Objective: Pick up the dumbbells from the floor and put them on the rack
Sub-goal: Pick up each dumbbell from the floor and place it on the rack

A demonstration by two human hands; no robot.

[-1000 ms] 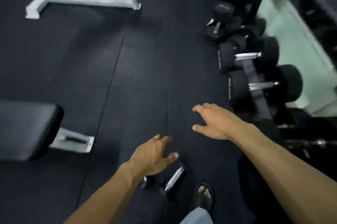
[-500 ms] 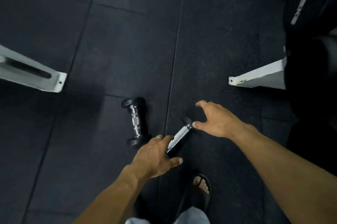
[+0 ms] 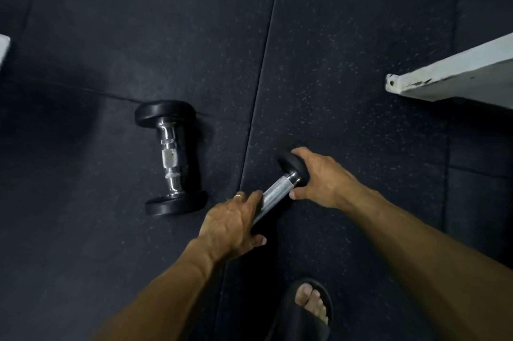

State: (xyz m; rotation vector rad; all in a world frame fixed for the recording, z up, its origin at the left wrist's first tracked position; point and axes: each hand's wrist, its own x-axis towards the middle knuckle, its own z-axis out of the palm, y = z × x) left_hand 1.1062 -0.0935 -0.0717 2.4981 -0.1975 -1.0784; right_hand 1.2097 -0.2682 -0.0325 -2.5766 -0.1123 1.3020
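Now the left hand (image 3: 236, 225) grasps the knurled chrome handle of a small dumbbell (image 3: 280, 188) on the speckled rubber floor (image 3: 347, 35), while the right hand (image 3: 322, 178) cups its round black end. Beside it lies a second dumbbell (image 3: 170, 158).

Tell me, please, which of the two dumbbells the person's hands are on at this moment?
The right-hand dumbbell: the left hand and right hand are at its ends. The other dumbbell lies apart, untouched.

No text, label, brand, number or sign can be read anywhere.
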